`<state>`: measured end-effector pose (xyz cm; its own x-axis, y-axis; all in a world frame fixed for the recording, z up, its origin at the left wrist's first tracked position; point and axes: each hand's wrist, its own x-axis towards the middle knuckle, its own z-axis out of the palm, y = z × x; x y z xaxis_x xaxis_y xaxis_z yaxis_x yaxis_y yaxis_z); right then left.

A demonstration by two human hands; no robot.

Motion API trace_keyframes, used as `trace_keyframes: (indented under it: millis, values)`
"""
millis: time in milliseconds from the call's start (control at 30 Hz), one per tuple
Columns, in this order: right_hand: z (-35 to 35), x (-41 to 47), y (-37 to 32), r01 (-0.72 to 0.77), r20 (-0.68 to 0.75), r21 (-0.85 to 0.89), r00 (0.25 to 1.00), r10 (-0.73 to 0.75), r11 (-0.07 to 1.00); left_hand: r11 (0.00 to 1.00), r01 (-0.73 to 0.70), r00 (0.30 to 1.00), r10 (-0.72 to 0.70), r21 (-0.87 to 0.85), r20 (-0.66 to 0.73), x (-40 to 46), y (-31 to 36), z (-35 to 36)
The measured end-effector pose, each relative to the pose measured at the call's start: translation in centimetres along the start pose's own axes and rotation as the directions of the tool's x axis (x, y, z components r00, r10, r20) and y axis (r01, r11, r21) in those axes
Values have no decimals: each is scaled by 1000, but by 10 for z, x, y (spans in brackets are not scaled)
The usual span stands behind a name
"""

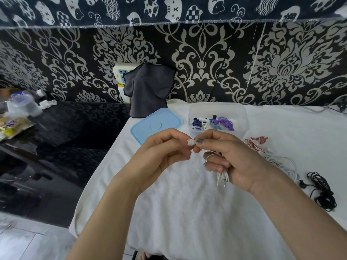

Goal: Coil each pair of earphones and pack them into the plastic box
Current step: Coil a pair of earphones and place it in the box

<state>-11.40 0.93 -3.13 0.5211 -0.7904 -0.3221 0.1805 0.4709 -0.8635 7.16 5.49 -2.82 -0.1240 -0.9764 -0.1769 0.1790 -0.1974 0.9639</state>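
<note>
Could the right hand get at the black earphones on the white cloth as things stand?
Probably not yet: the right hand grips a white earphone bundle. The black earphones lie uncovered to its right on the white cloth, so the path looks free once it lets go.

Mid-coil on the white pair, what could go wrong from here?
1. The white earphones hang as loose loops below the right hand, while the left hand pinches only the end; the bundle may spring apart.
2. The plastic box already holds blue and purple coils, so a loose coil could tangle with them.
3. The red-striped earphones and black earphones lie close by; trailing cable may snag them.
</note>
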Motion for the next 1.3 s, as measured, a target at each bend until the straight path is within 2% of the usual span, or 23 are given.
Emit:
trace_keyframes:
  millis: [200, 367, 433, 533, 733, 867, 1000, 1133, 1300]
  values:
    - [1, 0, 2, -21, -14, 87, 1000, 23, 996, 996, -72, 995, 75, 46, -65, 0, -2, 6]
    - [6, -1, 6, -69, 11, 212, 998, 68, 975, 994, 20, 999, -24, -104, -34, 1, 1, 10]
    - [7, 0, 9, -106, 11, 304, 994, 108, 947, 994, 27, 998, -32, -104, -47, 2, 0, 10]
    - [6, 2, 12, -158, 14, 426, 986, 169, 891, 998, -62, 991, 65, 31, -117, 1, -3, 9]
    - [8, 3, 11, -189, 32, 463, 980, 197, 866, 935, -180, 951, 245, 306, -189, -9, 4, 20]
    - [7, 2, 10, -202, 37, 467, 977, 209, 861, 909, -214, 933, 299, 358, -200, -12, 5, 23]
    - [6, 1, 9, -201, 53, 476, 978, 200, 856, 887, -299, 918, 368, 352, -145, -13, 4, 24]
    - [8, -2, 6, -194, 52, 451, 980, 192, 871, 781, -390, 867, 490, 487, -90, -9, -3, 23]
    - [9, -3, 4, -196, 77, 429, 981, 180, 882, 689, -447, 816, 575, 570, -55, -9, -5, 23]
